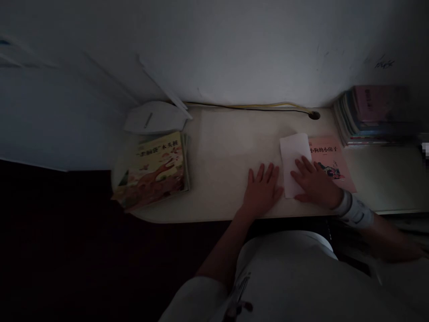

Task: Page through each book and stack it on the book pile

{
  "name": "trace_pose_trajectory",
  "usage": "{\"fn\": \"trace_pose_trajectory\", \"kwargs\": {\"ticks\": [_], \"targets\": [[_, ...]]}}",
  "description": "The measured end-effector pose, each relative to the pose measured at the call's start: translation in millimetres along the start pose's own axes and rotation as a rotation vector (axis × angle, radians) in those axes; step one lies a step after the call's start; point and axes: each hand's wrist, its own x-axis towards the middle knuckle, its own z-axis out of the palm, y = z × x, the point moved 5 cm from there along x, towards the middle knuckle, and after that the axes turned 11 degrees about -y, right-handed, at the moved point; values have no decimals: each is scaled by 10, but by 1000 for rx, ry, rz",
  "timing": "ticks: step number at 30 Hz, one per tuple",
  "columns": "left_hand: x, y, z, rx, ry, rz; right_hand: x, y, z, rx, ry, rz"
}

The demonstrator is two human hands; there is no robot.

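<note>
My left hand [262,189] lies flat on the pale desk [221,152], fingers spread, holding nothing. Just right of it my right hand [313,183] rests palm down on a folded white sheet of paper [293,154], pressing its lower right part. The paper overlaps the left edge of a thin pink picture book [330,161] lying flat on the desk. A white band is on my right wrist [353,210].
A stack of picture books [154,172] sits at the desk's left end, with a white object [154,117] behind it. Another stack of books [372,116] stands at the back right. A cable [261,106] runs along the wall to a hole [314,115]. The room is dim.
</note>
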Motion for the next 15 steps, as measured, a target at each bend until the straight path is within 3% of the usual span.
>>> {"fn": "trace_pose_trajectory", "kwargs": {"ticks": [4,10,15], "targets": [[-13,-5,-9,-2,33,-7,-6,15,50,8,24,-86],[5,67,29,30,-14,217,-53,16,68,7,51,-111],[0,70,-7,35,8,181,-95,11,59,4,54,-61]]}}
